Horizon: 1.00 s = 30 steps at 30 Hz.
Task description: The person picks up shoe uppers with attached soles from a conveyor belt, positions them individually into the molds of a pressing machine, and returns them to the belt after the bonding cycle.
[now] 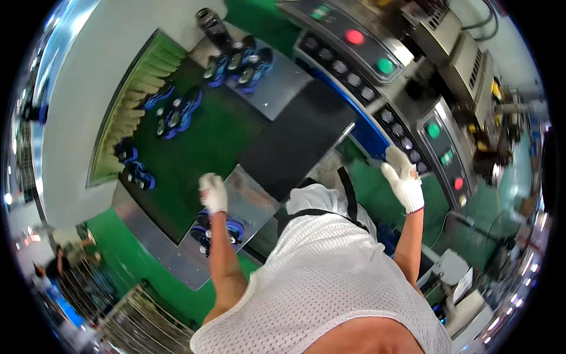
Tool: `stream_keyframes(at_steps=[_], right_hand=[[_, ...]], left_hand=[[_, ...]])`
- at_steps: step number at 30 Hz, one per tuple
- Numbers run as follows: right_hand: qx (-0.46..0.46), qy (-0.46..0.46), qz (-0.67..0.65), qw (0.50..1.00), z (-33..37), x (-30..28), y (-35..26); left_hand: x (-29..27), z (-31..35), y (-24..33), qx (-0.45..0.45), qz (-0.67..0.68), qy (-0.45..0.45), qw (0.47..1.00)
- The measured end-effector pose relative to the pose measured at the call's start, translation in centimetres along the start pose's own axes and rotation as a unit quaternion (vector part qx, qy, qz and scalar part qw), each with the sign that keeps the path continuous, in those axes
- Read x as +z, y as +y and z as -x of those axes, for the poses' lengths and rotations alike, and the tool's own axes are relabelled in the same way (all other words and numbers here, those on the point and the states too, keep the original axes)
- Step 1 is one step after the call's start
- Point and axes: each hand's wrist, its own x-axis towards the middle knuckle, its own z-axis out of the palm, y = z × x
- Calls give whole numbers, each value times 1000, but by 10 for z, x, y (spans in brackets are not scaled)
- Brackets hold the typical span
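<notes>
probably the likeliest trouble is with the shoes (pixel 236 229) on the metal ledge (pixel 256 197): the left forearm partly hides them, so a backward sweep of that arm might knock them off. the gloved left hand (pixel 213 193) is over the edge of the green belt (pixel 218 127); blur leaves its grip unclear, so i cannot tell whether it is closed. the right hand (pixel 405 180) is open and empty, near the button panel (pixel 445 153); a careless swing could press something. other shoes (pixel 187 109) on the belt might bunch up if it runs.
</notes>
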Motion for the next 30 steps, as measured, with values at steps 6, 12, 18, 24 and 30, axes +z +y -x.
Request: stream_keyframes(at_steps=[6,12,18,24,30], right_hand=[[17,-185,127,974,-47,76,-83],[99,-219,229,943,-79,92,-109],[148,-232,430,860,-107,115,-132],[72,-252,410,874,-119,141,-119],[-55,-312,269,910,-92,227,-151]], left_hand=[[30,5,-2,-137,106,42,984],[-128,-158,-177,-159,-209,246,933],[-160,-245,-265,-193,-120,86,970],[-134,-183,-201,-177,-224,52,957],[-99,-95,-51,-106,-40,12,993]])
